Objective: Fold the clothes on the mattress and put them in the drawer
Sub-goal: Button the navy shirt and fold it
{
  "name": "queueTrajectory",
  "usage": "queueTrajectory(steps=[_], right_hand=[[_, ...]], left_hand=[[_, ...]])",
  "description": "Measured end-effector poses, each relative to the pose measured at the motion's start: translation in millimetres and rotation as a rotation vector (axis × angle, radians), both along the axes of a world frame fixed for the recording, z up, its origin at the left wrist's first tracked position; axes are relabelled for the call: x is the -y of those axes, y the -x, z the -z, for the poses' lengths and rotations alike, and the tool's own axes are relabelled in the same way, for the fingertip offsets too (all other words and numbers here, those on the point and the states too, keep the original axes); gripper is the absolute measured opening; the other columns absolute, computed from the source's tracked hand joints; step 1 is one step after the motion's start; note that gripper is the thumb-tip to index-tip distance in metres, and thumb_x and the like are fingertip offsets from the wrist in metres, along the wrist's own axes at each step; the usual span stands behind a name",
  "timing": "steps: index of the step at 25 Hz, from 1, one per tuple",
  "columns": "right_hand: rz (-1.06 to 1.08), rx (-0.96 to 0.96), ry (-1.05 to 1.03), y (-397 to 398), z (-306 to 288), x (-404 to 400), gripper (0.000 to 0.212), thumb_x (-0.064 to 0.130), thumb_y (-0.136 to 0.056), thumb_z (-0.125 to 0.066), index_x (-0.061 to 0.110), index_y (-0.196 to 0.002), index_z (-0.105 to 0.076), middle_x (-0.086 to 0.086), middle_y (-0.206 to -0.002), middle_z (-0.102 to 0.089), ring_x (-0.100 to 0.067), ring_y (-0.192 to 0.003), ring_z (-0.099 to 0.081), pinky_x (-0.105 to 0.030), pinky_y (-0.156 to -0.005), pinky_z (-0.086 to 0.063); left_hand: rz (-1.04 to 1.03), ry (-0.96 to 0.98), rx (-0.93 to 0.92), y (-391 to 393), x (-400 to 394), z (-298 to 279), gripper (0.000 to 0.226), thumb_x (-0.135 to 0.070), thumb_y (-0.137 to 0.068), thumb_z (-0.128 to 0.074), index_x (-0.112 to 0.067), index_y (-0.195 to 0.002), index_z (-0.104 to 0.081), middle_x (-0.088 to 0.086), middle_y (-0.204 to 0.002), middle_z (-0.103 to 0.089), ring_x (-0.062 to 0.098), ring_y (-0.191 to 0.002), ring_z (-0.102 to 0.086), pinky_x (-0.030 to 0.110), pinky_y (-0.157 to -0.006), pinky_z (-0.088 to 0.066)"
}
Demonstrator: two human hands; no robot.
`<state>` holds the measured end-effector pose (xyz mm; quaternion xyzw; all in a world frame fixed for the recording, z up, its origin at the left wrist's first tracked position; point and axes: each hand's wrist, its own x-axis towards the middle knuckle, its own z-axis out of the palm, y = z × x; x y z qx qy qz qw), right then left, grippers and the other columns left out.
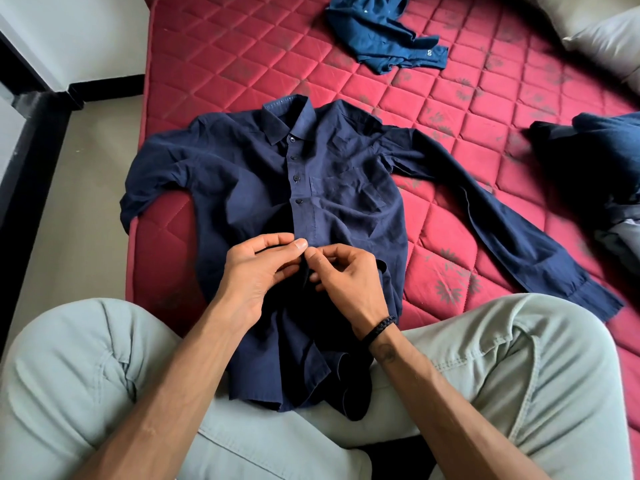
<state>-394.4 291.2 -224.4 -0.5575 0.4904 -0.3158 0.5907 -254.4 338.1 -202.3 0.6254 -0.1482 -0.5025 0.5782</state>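
A navy long-sleeved shirt (pixel 349 188) lies face up on the red quilted mattress (pixel 242 64), collar away from me, its hem over my lap. Several upper buttons are fastened. My left hand (pixel 258 271) and my right hand (pixel 346 277) meet at the front placket below the fastened buttons, each pinching the fabric edge between thumb and fingers. The right sleeve stretches out toward the right; the left sleeve is bent at the mattress edge. No drawer is in view.
A crumpled blue shirt (pixel 381 32) lies at the far end of the mattress. A dark garment pile (pixel 595 168) sits at the right edge. Grey pillows (pixel 609 39) are at the top right. My crossed legs in light trousers (pixel 86 375) fill the foreground. Floor lies left.
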Motion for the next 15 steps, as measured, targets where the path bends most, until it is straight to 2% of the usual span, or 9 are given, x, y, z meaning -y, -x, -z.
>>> queueTrajectory(steps=[3, 7, 9, 12, 15], right_hand=[[-0.018, 0.041, 0.028, 2.3, -2.8, 0.7, 0.021, 0.030, -0.093, -0.076, 0.010, -0.087, -0.077, -0.002, -0.070, -0.074, -0.008, -0.063, -0.065, -0.031, -0.067, -0.058], [-0.007, -0.020, 0.162, 0.9, 1.2, 0.0, 0.015, 0.027, -0.093, -0.077, 0.014, -0.086, -0.076, 0.000, -0.072, -0.074, -0.008, -0.062, -0.064, -0.024, -0.060, -0.052], [-0.009, 0.012, 0.129, 1.0, -2.8, 0.0, 0.016, 0.028, -0.092, -0.078, 0.013, -0.086, -0.077, -0.002, -0.073, -0.075, -0.008, -0.063, -0.065, -0.027, -0.061, -0.054], [-0.042, 0.044, 0.061, 2.5, -6.5, 0.4, 0.022, 0.037, -0.089, -0.081, 0.015, -0.087, -0.077, -0.005, -0.080, -0.077, -0.012, -0.067, -0.067, -0.037, -0.069, -0.059], [-0.027, 0.034, 0.082, 1.9, -3.3, 0.1, 0.018, 0.032, -0.090, -0.081, 0.014, -0.088, -0.076, -0.005, -0.080, -0.077, -0.009, -0.066, -0.066, -0.029, -0.064, -0.056]], left_hand=[[-0.002, -0.012, -0.112, -0.8, -0.5, -1.7, 0.032, -0.018, -0.075, -0.086, -0.012, -0.104, -0.074, 0.002, -0.088, -0.076, 0.007, -0.078, -0.071, 0.018, -0.070, -0.057], [-0.041, -0.047, -0.210, 0.0, 0.7, -3.8, 0.030, -0.019, -0.071, -0.087, -0.016, -0.099, -0.075, -0.003, -0.078, -0.073, 0.003, -0.068, -0.067, 0.014, -0.060, -0.053], [-0.041, -0.033, -0.213, 0.5, 2.1, -5.6, 0.033, -0.022, -0.066, -0.088, -0.018, -0.097, -0.075, -0.004, -0.079, -0.074, 0.003, -0.069, -0.067, 0.014, -0.059, -0.052], [-0.038, -0.039, -0.173, 1.1, 2.7, -6.4, 0.032, -0.024, -0.066, -0.086, -0.021, -0.095, -0.075, -0.004, -0.086, -0.077, 0.002, -0.073, -0.070, 0.015, -0.062, -0.051], [-0.030, -0.060, -0.177, 1.7, 1.9, -5.1, 0.034, -0.026, -0.066, -0.088, -0.021, -0.098, -0.078, -0.005, -0.088, -0.077, 0.001, -0.070, -0.068, 0.013, -0.061, -0.050]])
